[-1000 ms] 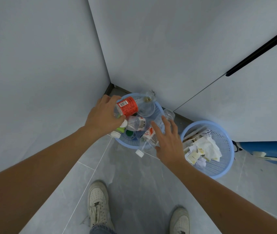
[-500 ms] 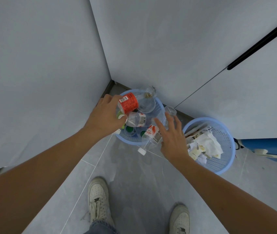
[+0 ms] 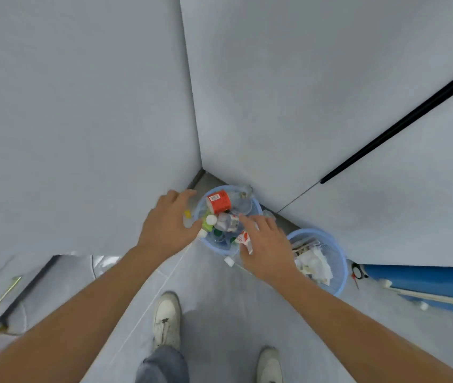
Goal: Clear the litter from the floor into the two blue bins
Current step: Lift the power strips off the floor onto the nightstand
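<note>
Left hand (image 3: 167, 228) grips a clear bottle (image 3: 188, 218) at the bottle bin's (image 3: 257, 205) left rim; right hand (image 3: 268, 248), fingers spread, hovers over its near rim, left of the paper bin (image 3: 340, 261)

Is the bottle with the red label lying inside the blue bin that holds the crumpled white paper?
No, the red-labelled bottle lies in the blue bin of plastic bottles by the corner, not the blue bin of white paper.
</note>
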The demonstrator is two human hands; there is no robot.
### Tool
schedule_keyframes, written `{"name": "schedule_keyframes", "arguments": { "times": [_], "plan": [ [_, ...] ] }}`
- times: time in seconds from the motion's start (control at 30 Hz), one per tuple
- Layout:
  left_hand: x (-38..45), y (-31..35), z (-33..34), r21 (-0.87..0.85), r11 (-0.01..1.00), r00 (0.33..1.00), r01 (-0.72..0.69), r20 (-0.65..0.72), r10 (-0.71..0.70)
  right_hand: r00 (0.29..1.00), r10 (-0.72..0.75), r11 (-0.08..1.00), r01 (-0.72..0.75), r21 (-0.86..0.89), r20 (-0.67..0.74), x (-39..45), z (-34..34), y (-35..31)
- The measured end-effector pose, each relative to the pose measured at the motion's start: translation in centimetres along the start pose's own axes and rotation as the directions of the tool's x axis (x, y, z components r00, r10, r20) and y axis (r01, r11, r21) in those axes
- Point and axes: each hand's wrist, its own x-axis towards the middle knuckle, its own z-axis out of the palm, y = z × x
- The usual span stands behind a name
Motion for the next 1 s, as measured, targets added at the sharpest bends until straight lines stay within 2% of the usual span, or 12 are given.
{"name": "schedule_keyframes", "arguments": {
  "times": [0.13,0.27,0.33,0.43,0.6,0.73,0.87,1.0],
  "plan": [
    [-6.8,5.0,-9.9,0.008,0.999,0.992,0.050,-0.112,-0.049,0.990,-0.128,0.989,0.132,0.064,-0.063,-2.3,-11.0,-5.5],
    [-16.5,8.9,-20.0,-0.001,0.990,0.969,0.140,-0.205,-0.137,0.955,-0.298,0.952,0.298,0.074,-0.018,-7.9,-20.6,-12.4],
    [-22.3,9.6,-24.5,-0.022,0.980,0.944,0.197,-0.266,-0.196,0.921,-0.388,0.921,0.385,0.069,0.038,-11.4,-23.8,-16.4],
    [-30.9,8.6,-30.4,-0.073,0.953,0.879,0.293,-0.372,-0.298,0.834,-0.544,0.838,0.535,0.106,0.092,-16.0,-26.3,-23.1],
    [-44.3,2.8,-36.7,-0.161,0.845,0.705,0.511,-0.484,-0.518,0.675,-0.709,0.705,0.677,0.211,0.203,-21.0,-25.8,-35.3],
    [-51.5,-4.3,-38.1,-0.300,0.710,0.538,0.637,-0.487,-0.688,0.582,-0.766,0.637,0.746,0.195,0.274,-21.5,-22.9,-44.8],
    [-54.7,-12.7,-37.0,-0.389,0.607,0.444,0.693,-0.432,-0.785,0.588,-0.735,0.660,0.734,0.160,0.337,-19.5,-18.3,-53.4],
    [-53.9,-23.9,-37.0,-0.448,0.547,0.409,0.707,-0.372,-0.833,0.617,-0.708,0.685,0.717,0.124,0.343,-14.8,-12.3,-62.1]
  ]
}}
